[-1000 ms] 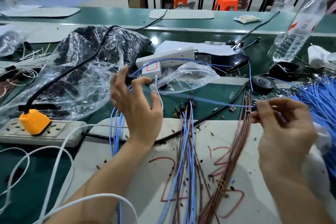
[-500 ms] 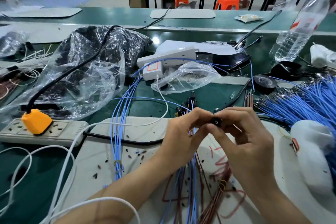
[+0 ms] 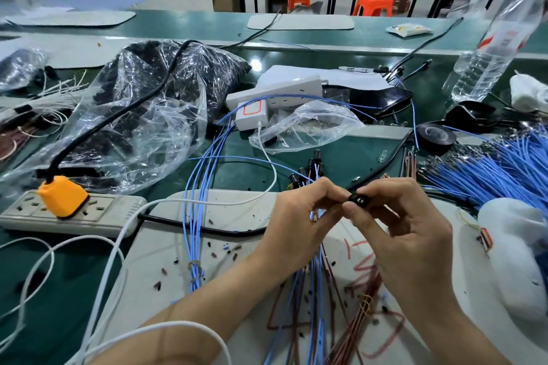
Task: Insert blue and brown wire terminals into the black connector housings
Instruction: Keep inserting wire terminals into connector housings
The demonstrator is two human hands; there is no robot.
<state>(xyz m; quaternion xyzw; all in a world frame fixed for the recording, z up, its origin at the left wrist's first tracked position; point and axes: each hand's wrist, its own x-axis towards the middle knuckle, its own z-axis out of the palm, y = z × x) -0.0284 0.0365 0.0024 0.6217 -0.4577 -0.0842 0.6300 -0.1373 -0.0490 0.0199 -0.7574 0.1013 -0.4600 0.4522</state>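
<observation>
Over the white mat, right hand and left hand pinch 1 small round black connector housing between them.

At the centre of the frame, the right hand pinches a black connector housing above the counter. The left hand has its fingers pinched together, touching the housing. Blue and brown wires lie beneath.

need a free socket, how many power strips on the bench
2: a grey strip at left with an orange plug, a white strip mid-bench. More may be hidden.
</observation>
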